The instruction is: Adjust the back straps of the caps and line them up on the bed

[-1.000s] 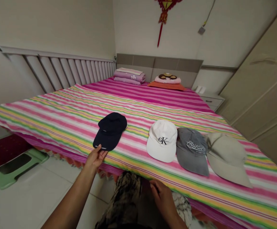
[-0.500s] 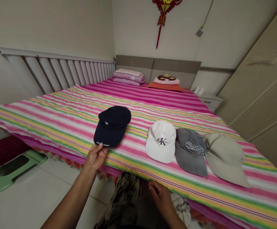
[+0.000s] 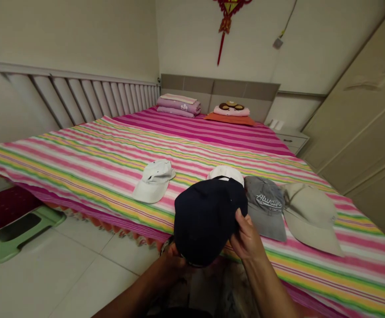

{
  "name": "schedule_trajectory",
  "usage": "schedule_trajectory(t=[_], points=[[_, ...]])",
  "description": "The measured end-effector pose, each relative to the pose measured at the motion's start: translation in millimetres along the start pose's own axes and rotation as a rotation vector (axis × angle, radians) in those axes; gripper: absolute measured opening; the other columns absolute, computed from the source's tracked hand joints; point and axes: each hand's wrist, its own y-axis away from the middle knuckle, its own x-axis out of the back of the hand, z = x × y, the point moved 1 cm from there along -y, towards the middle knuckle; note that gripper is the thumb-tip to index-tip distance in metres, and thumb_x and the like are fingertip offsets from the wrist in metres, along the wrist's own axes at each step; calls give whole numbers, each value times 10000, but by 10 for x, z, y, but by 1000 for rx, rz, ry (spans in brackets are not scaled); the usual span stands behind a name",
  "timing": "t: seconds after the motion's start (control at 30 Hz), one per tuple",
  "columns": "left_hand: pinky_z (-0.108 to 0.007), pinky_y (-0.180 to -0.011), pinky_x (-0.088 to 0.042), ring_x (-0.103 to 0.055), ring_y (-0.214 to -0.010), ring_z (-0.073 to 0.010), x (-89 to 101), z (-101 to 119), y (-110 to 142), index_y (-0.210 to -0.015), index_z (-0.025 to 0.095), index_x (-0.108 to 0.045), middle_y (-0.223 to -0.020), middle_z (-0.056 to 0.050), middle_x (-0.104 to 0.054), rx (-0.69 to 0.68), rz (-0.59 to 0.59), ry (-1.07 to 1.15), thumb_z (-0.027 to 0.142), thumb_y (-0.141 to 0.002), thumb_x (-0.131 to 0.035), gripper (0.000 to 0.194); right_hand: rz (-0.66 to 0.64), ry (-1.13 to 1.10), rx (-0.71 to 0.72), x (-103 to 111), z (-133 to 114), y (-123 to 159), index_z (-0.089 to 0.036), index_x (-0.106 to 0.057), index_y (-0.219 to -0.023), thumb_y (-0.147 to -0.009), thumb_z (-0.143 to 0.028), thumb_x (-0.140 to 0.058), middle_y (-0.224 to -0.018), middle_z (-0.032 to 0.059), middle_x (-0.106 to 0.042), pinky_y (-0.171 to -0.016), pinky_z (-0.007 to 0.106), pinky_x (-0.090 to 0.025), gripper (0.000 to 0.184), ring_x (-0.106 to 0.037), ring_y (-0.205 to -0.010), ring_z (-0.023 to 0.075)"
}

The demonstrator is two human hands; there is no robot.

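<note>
Both my hands hold a navy cap (image 3: 206, 219) up in front of me, over the near edge of the striped bed (image 3: 89, 154). My right hand (image 3: 245, 238) grips the cap's right side, thumb on top. My left hand (image 3: 172, 264) holds its lower left edge from below, mostly hidden by the cap. Behind the navy cap lies a white cap (image 3: 225, 172), largely covered from view. To its right lie a grey cap (image 3: 266, 207) and a beige cap (image 3: 308, 216). Another white cap (image 3: 154, 180) rests on the bed to the left.
Folded purple bedding (image 3: 179, 105) and an orange pillow with a cartoon cushion (image 3: 232, 112) sit at the headboard. A green stool (image 3: 18, 229) stands on the tiled floor at left. A nightstand (image 3: 290, 138) and wardrobe doors (image 3: 364, 119) are at right.
My left hand lifted the navy cap off the bed and brought it right in front of me; my right hand rose and took hold. A white cap now shows where the navy one lay.
</note>
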Motion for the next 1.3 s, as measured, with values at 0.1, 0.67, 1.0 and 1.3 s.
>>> schedule_trajectory(t=[0.1,0.67,1.0,1.3], points=[[-291,-708,-486,-643,-756,-210,16,163,-9,-795,189,-662,-766,-18,-690,19,-33,92,181,-486,-737,318,-34,33,-75,128,23,160,-194,-663,-936,-652,-430,-691,-945,86,-706,-849,416,-476,370,-630,-933,273],[-426,-819,-428,-637,-642,-254,-491,484,-235,-595,124,-640,-562,-79,-639,389,-17,2,340,-726,-476,301,1,110,-183,747,91,449,-238,-648,-741,-531,-478,-726,-825,75,-726,-710,436,-513,328,-670,-732,281],[-401,-687,-453,-587,-514,-214,-635,486,-219,-622,129,-627,-559,-80,-618,330,9,-22,453,-701,-486,362,54,30,-143,747,141,436,-240,-649,-646,-449,-465,-771,-795,57,-723,-758,458,-497,323,-665,-740,276],[-405,-721,-477,-642,-724,-297,-696,612,-257,-936,74,-615,-767,-116,-666,141,-275,-176,190,-514,-735,453,-73,44,-275,1041,49,634,-230,-679,-596,-385,-552,-765,-497,45,-648,-480,330,-484,394,-603,-444,206]])
